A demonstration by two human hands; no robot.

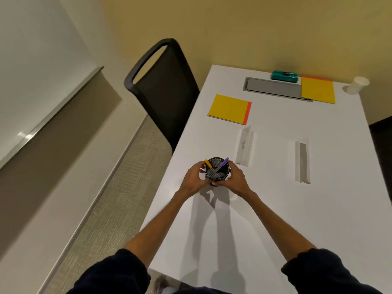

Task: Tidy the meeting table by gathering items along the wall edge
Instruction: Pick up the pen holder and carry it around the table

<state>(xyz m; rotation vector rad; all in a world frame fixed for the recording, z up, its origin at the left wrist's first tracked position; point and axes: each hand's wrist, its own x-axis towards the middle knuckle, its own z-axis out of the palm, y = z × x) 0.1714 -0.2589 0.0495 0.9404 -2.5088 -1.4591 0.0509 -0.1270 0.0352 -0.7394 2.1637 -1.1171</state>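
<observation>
White worktop (265, 209), two yellow notepads (230, 109), two folded name cards (244, 146), left hand (194, 179) and right hand (235, 180) clasping one pen cup (217, 171), two pens (222, 164) inside

A small office meeting room — you're standing at the near end of its table.

The long white table (275, 209) has a grey cable hatch (273, 88) set into its top at 1 o'clock. A black mesh-backed chair (163, 92) is tucked in at 11 o'clock, a whiteboard (31, 71) with a tray hangs at 9 o'clock, and folded name cards (244, 145) and yellow notepads (230, 109) lie ahead — plain beige walls all round.
</observation>
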